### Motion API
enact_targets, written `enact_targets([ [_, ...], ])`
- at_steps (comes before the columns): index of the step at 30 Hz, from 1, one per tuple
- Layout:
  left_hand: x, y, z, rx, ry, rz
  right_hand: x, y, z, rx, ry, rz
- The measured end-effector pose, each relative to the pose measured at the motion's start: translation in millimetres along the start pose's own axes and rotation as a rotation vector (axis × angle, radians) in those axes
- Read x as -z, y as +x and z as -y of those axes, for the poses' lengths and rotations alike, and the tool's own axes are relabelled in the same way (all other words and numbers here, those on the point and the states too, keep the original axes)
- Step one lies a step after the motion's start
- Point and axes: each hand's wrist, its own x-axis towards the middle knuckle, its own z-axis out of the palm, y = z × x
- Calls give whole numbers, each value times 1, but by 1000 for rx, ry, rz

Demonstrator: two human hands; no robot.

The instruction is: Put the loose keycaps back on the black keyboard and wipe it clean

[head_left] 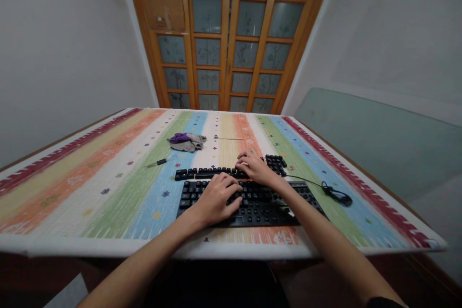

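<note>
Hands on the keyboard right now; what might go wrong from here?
The loose keys lie just behind the keyboard, so the right hand might nudge some out of line.

The left hand covers part of the keyboard, so a crooked key there could go unnoticed.

The cable lies loose beside the right forearm; a sideways sweep might catch it.

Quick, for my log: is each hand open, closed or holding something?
Left hand: open, fingers spread over the keyboard.
Right hand: curled over loose keycaps; grip can't be told.
</note>
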Motion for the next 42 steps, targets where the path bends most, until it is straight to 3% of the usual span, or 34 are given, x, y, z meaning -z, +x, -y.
enact_targets([
  [6, -1, 12, -4, -1, 20, 59, 26, -65, 32, 60, 116, -81],
  [11, -13, 20, -8, -55, 16, 71, 28, -92, 49, 42, 142, -105],
  [25, -31, 10, -7, -52, 25, 69, 21, -109, 48, 13, 181, -46],
  [42, -30, 9, -8, -58, -11, 56, 16, -109, 59, 142, 3, -146],
])
